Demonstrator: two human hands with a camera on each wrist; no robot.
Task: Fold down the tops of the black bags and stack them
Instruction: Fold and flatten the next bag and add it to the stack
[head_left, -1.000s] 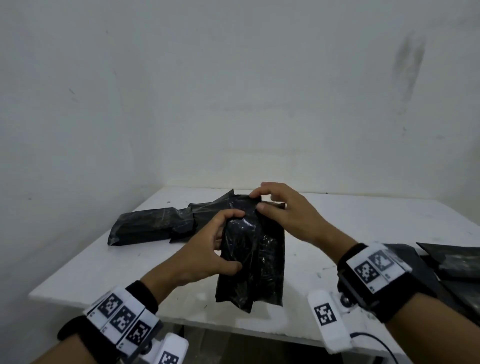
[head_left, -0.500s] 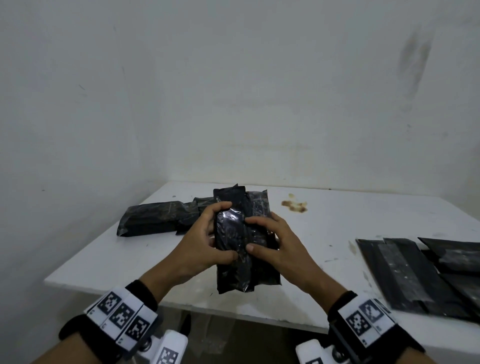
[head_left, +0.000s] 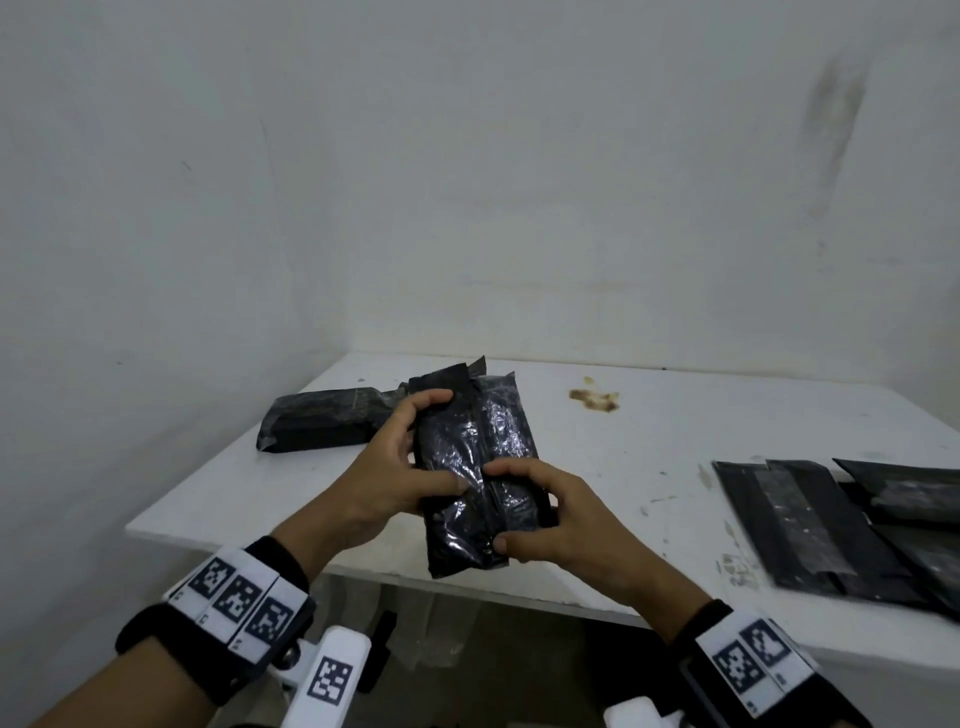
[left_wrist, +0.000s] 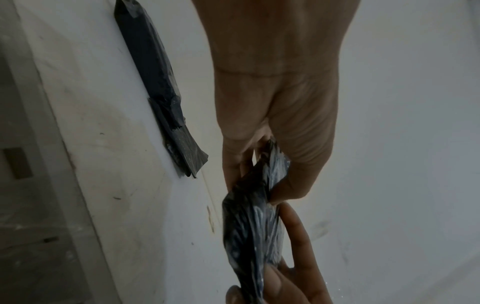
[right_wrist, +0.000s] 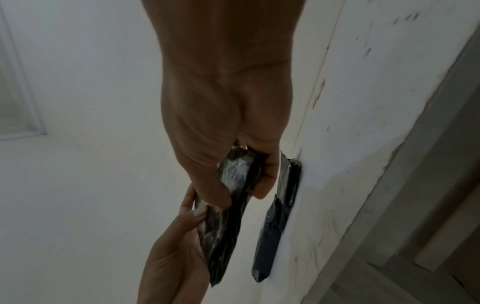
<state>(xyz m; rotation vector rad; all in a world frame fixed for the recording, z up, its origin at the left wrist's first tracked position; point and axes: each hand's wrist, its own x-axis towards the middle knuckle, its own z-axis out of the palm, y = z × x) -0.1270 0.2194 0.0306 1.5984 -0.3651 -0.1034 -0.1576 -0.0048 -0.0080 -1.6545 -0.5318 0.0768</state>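
Note:
I hold a filled, shiny black bag (head_left: 475, 467) above the near part of the white table (head_left: 649, 457). My left hand (head_left: 400, 467) grips its left edge, thumb on the front, fingers behind. My right hand (head_left: 550, 519) grips its lower right side, thumb on the front. Both wrist views show the same bag (left_wrist: 255, 222) (right_wrist: 228, 207) pinched between thumb and fingers. Another filled black bag (head_left: 322, 423) (left_wrist: 155, 82) (right_wrist: 275, 222) lies on the table at the back left, its top creased.
Several flat black bags (head_left: 841, 525) lie overlapping at the table's right edge. A brown stain (head_left: 595, 400) marks the table behind the held bag. White walls close in at the left and back. The table's front edge (head_left: 467, 584) runs just below my hands.
My right hand came down from the bag's top to its lower right side. The bag's top now stands up straight, and the bag has tilted back over the table.

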